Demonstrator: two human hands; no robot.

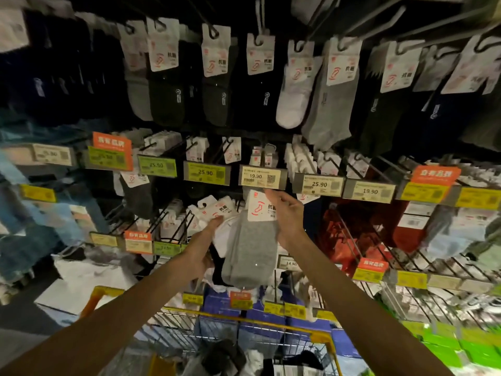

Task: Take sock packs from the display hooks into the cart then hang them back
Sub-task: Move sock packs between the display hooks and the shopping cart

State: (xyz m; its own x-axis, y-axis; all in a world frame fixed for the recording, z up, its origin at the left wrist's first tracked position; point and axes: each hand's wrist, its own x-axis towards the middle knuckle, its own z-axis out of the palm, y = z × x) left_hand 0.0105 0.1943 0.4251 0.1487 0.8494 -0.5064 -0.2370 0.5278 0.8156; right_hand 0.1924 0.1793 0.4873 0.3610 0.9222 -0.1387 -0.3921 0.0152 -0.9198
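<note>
Rail price tags [261,177]: 25.90, 19.90, 25.90, 19.90. Grey sock pack [250,256] card: 抗菌.

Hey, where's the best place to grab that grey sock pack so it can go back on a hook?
Take the grey sock pack by its white card, with the grip on the card's right edge, coming from the right as the right hand does. The card looks flat and stiff; the socks below hang limp. That probably leaves the top free for hanging.

A shop: hooked sock packs [162,77], price tags [262,177], cart [271,325].
</note>
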